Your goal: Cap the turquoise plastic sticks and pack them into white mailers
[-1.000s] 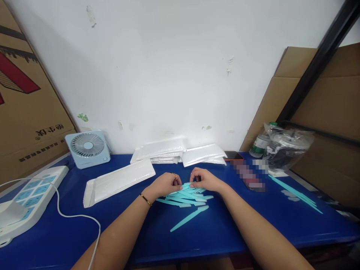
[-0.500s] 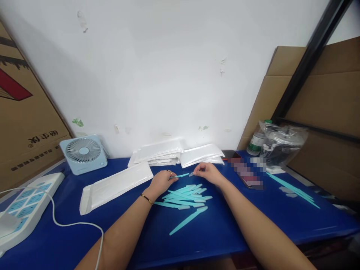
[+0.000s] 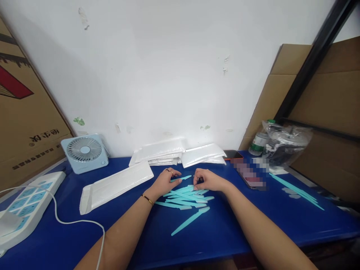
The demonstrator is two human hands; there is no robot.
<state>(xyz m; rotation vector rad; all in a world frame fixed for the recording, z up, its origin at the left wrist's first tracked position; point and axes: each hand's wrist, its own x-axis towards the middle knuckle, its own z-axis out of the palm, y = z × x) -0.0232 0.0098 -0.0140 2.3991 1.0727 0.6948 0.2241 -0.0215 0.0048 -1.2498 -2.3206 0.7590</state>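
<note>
My left hand has its thumb against a turquoise eyebrow razor, whose blade end points right; the index finger is lifted a little off it. My right hand is closed, its fingertips bent down at the upper edge of a pile of turquoise eyebrow razors. What those fingertips hold is hidden. The piled razors lie crossed over one another, most with their pale blade ends to the right. One single razor lies apart, slanted, in front of the pile.
White padded envelopes are stacked against the wall, and one long envelope lies at left. A fan, power strip and white cable stand farther left. Phones, more razors, small clear pieces and a bottle are at right.
My right hand has moved down from the tip of the held razor to the pile's edge. My left index finger has lifted and the left fingers have spread. The view has shifted slightly.
</note>
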